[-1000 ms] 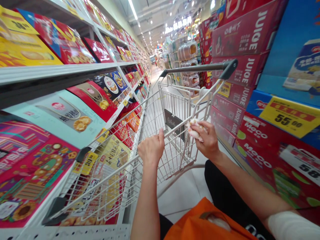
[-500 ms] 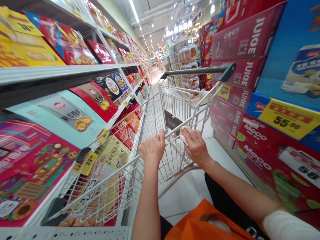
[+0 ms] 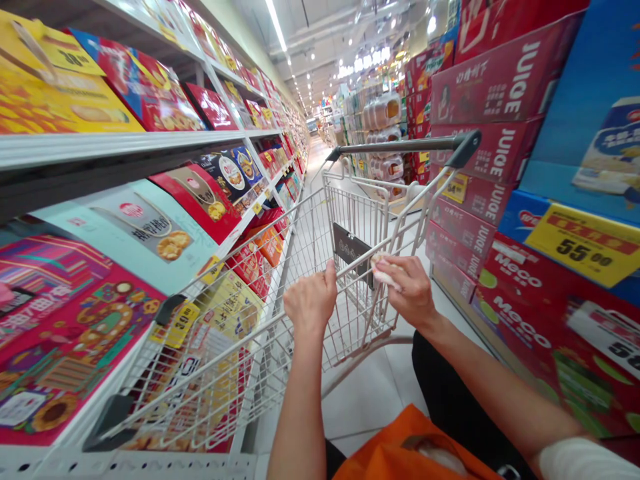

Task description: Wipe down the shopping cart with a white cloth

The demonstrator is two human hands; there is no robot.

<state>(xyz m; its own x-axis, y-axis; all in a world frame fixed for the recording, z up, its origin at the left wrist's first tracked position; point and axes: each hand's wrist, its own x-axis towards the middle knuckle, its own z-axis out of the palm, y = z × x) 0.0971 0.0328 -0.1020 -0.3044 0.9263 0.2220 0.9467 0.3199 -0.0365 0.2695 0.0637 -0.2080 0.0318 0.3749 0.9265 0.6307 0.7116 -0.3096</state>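
A silver wire shopping cart (image 3: 353, 267) stands on its wheels in front of me, with its black handle bar (image 3: 400, 145) at the far end. My left hand (image 3: 311, 298) is wrapped round the near top rail of the basket, thumb pointing up. Further along the same rail, my right hand (image 3: 413, 290) pinches a crumpled white wipe (image 3: 385, 272) against the metal. Its fingers partly cover the wipe. Behind the rail hangs a dark plate (image 3: 345, 241) on the cart. Black corner bumpers (image 3: 107, 423) cap the end nearest me.
Shelves (image 3: 125, 148) of boxed snacks run along the left, close to the cart. Stacked red drink cartons (image 3: 487, 100) and Meco boxes (image 3: 520, 300) line the right. Tiled floor (image 3: 367, 393) stretches down the aisle. Yellow price tags (image 3: 580, 247) hang on both sides.
My right hand has shifted slightly right along the rail, and more of the wipe shows. My left hand keeps its grip. The whole view has moved a little.
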